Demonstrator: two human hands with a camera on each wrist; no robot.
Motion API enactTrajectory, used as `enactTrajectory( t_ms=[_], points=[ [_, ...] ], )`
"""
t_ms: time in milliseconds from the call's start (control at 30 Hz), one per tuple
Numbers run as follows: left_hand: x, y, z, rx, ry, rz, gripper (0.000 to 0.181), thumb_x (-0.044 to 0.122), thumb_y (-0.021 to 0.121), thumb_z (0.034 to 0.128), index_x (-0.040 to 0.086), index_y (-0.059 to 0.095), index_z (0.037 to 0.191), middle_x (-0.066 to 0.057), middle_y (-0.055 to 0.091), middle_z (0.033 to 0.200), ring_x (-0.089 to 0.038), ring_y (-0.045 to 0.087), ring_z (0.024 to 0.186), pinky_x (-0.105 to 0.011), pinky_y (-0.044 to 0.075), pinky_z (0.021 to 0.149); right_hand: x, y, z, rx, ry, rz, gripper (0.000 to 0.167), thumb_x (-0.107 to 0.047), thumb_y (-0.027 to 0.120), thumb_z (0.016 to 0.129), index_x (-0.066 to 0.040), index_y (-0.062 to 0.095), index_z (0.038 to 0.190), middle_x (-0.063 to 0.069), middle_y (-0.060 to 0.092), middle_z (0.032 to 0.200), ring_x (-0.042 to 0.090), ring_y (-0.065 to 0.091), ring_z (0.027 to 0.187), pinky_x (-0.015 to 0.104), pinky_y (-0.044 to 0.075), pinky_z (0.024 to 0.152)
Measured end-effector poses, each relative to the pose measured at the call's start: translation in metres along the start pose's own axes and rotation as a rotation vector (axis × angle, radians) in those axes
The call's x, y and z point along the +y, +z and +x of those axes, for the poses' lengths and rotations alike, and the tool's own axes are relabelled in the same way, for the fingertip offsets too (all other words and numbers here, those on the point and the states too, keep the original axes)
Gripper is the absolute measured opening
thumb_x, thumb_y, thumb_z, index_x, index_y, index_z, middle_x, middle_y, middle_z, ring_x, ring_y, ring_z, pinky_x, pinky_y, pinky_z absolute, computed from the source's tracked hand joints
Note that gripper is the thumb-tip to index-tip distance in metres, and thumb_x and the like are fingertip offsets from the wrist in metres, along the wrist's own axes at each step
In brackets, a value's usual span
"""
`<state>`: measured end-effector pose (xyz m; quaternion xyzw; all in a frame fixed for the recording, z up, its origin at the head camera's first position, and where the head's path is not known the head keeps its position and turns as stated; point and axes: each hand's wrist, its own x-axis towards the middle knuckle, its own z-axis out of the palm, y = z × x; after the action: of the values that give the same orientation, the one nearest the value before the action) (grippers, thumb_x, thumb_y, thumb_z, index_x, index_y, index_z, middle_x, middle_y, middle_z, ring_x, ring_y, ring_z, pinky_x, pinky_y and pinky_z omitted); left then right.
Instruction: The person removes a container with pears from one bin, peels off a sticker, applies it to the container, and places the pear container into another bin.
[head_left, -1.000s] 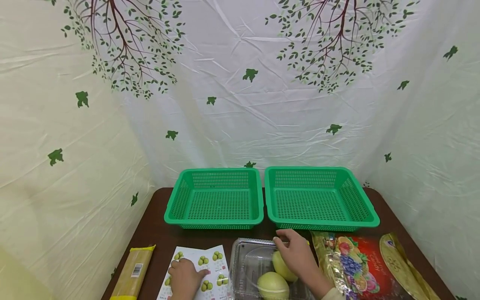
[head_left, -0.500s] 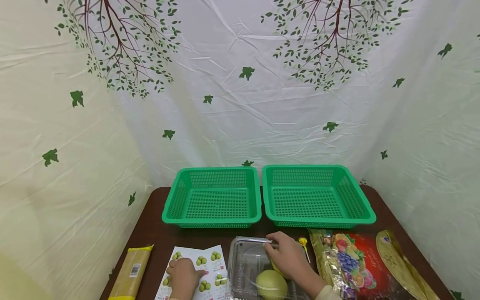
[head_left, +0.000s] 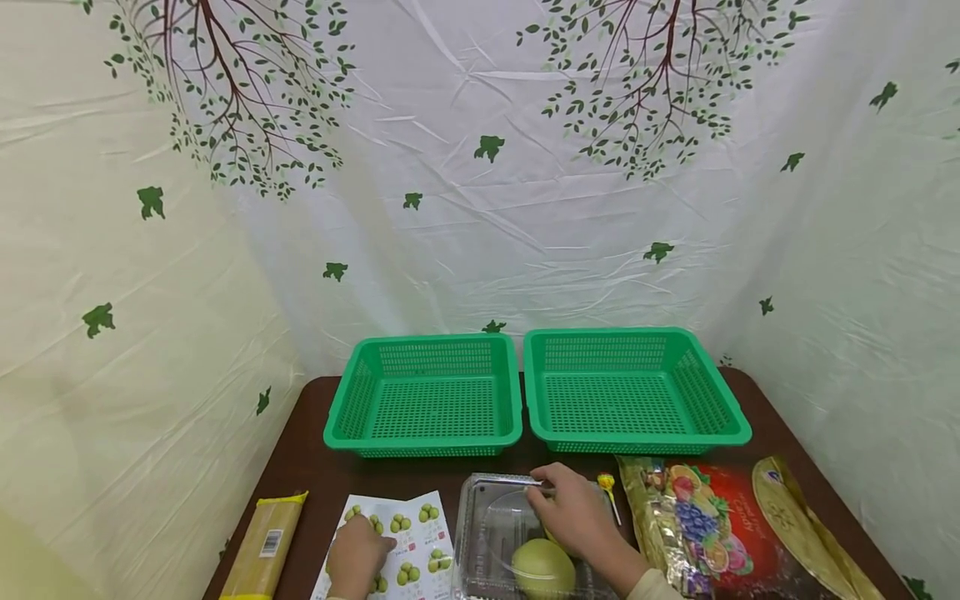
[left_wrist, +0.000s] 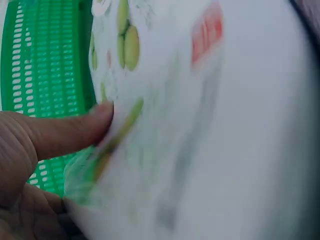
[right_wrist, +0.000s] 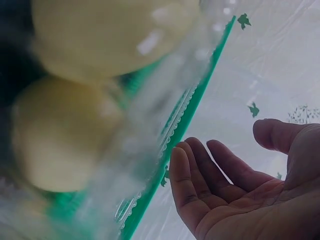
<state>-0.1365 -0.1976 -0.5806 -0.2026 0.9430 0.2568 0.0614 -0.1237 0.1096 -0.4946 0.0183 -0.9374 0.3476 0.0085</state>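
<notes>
Leaf-printed sheeting (head_left: 450, 275) backs the tabletop (head_left: 296, 475) as a left hand (head_left: 356, 557) touches a fruit-printed packet (head_left: 426, 554) left of the clear box (head_left: 480, 546), grip unclear; the right hand (head_left: 574, 510), relaxed, holds nothing over the box.

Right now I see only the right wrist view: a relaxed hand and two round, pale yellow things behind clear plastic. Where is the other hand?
Observer: In the head view, the left hand is at a white sheet printed with green fruits.
Visitor: Oh! And what lies to the right of the clear plastic container?
Observer: A small lollipop with a yellow head, close beside it.
Visitor: Lovely. What's farthest left on the table, then?
Observer: A long tan package with yellow ends, with a barcode label on it.
</notes>
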Motion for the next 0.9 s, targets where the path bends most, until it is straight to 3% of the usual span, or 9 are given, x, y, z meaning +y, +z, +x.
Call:
enactTrajectory(
  t_ms=[67,233,333,467,567,700,900],
  points=[
    [-0.001,-0.005,0.002,-0.023,-0.016,0.010,0.041,0.018,0.086,0.0807,-0.013,0.068,0.099,-0.026,0.070,0.092,-0.041,0.070,0.084,-0.055,0.058,0.073,0.001,0.000,0.002,-0.005,0.005,-0.001,0.024,-0.024,0.070,0.099,-0.011,0.075,0.119,0.004,0.073,0.116,0.022,0.072,0.098,0.046,0.060,0.079],
    [-0.001,-0.016,0.005,-0.035,0.035,-0.060,0.055,0.012,0.078,0.0872,-0.020,0.059,0.128,-0.040,0.064,0.120,-0.054,0.065,0.111,-0.061,0.055,0.092,0.003,0.000,0.005,-0.015,0.016,-0.012,0.023,-0.024,0.071,0.098,-0.011,0.075,0.117,0.003,0.073,0.114,0.021,0.071,0.097,0.046,0.059,0.079],
    [0.004,-0.024,0.004,-0.033,0.078,-0.119,0.057,0.012,0.074,0.0909,-0.022,0.054,0.132,-0.042,0.061,0.126,-0.055,0.062,0.117,-0.063,0.052,0.097,0.004,-0.001,0.007,-0.023,0.015,-0.014,0.023,-0.024,0.072,0.098,-0.011,0.075,0.117,0.004,0.073,0.114,0.022,0.071,0.097,0.047,0.059,0.079],
    [0.011,-0.037,-0.001,-0.011,0.123,-0.207,0.044,0.012,0.073,0.0935,-0.016,0.060,0.124,-0.029,0.070,0.104,-0.038,0.070,0.091,-0.051,0.058,0.083,0.005,-0.002,0.009,-0.034,0.019,-0.005,0.024,-0.024,0.072,0.098,-0.011,0.074,0.118,0.004,0.072,0.115,0.022,0.070,0.098,0.046,0.059,0.078],
    [0.018,-0.048,-0.007,0.007,0.133,-0.273,0.034,0.012,0.072,0.0948,-0.011,0.062,0.118,-0.014,0.069,0.085,-0.021,0.065,0.069,-0.039,0.055,0.065,0.006,-0.003,0.011,-0.032,0.013,0.001,0.024,-0.024,0.073,0.098,-0.011,0.074,0.118,0.003,0.073,0.115,0.022,0.070,0.098,0.046,0.059,0.078],
    [0.029,-0.060,-0.012,0.021,0.129,-0.328,0.032,0.012,0.070,0.0977,-0.009,0.060,0.119,-0.012,0.066,0.081,-0.016,0.063,0.063,-0.032,0.053,0.056,0.009,-0.004,0.013,-0.020,-0.002,0.004,0.023,-0.023,0.072,0.098,-0.011,0.075,0.117,0.003,0.073,0.114,0.022,0.070,0.098,0.046,0.059,0.079],
    [0.042,-0.067,-0.017,0.023,0.116,-0.389,0.033,0.013,0.068,0.0999,-0.008,0.058,0.123,-0.013,0.065,0.081,-0.017,0.063,0.060,-0.032,0.055,0.053,0.013,-0.006,0.015,-0.008,-0.013,0.008,0.024,-0.024,0.073,0.098,-0.011,0.074,0.118,0.003,0.073,0.112,0.021,0.071,0.097,0.046,0.059,0.079]
  ],
)
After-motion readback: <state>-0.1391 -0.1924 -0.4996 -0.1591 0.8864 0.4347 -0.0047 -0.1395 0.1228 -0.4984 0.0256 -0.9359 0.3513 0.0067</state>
